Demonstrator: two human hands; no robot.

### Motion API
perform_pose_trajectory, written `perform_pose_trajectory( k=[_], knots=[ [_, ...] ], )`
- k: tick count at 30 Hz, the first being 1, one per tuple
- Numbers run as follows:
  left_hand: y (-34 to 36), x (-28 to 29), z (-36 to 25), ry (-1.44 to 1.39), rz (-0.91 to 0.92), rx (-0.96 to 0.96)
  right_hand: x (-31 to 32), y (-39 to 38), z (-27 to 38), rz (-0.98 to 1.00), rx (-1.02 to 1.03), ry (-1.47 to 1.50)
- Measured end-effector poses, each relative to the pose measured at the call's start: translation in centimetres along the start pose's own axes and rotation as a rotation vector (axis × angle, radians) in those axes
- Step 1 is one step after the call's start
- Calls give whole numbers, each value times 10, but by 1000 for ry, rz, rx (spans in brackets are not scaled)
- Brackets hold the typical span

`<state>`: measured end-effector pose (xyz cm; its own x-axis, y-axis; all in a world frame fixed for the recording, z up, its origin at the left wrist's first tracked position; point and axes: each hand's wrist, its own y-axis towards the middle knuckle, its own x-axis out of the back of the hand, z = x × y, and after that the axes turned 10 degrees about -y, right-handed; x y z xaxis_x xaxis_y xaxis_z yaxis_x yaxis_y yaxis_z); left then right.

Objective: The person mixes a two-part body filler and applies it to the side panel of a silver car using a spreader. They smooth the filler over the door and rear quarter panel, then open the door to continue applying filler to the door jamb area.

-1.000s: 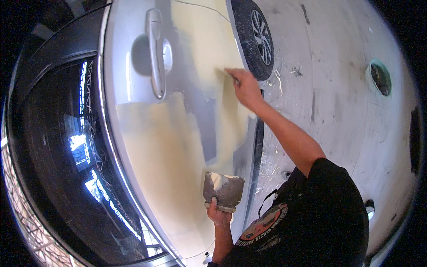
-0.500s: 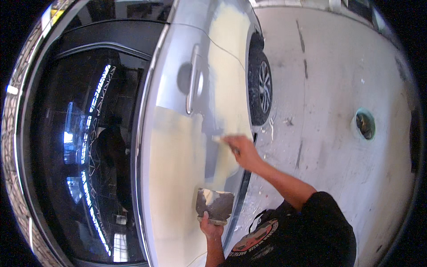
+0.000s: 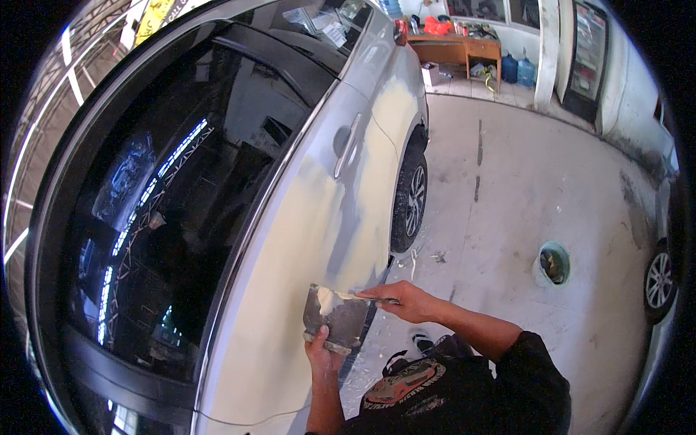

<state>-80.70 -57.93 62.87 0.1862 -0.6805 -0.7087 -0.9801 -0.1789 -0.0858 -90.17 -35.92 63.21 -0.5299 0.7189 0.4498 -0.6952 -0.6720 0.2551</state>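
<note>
At the top, right of centre, a brown wooden desk (image 3: 483, 49) is bearing a bright red bundle (image 3: 436, 27), and two blue plastic jugs (image 3: 526, 72) are standing just beside it. A tall, dark-framed, glass-fronted cabinet (image 3: 587, 56) is standing farther right. Lower in the right half, a round pale-green tub (image 3: 541, 272) is sitting on the pale grey floor (image 3: 515, 188); a silver-spoked black wheel (image 3: 659, 281) is showing at the right edge.

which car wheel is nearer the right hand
The wheel of the silver car, above the right hand in view; the other wheel stands at the far right edge, past the round container.
</note>
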Motion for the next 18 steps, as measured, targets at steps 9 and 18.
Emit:
perform_pose_trajectory(
  k=[9,18],
  knots=[
    [-45,31,-6,-146,58,-90,-30,-30,50,-36,-23,-168],
    [-48,-4,15,-10,-310,-466,-56,-40,73,-525,-177,873]
  ],
)
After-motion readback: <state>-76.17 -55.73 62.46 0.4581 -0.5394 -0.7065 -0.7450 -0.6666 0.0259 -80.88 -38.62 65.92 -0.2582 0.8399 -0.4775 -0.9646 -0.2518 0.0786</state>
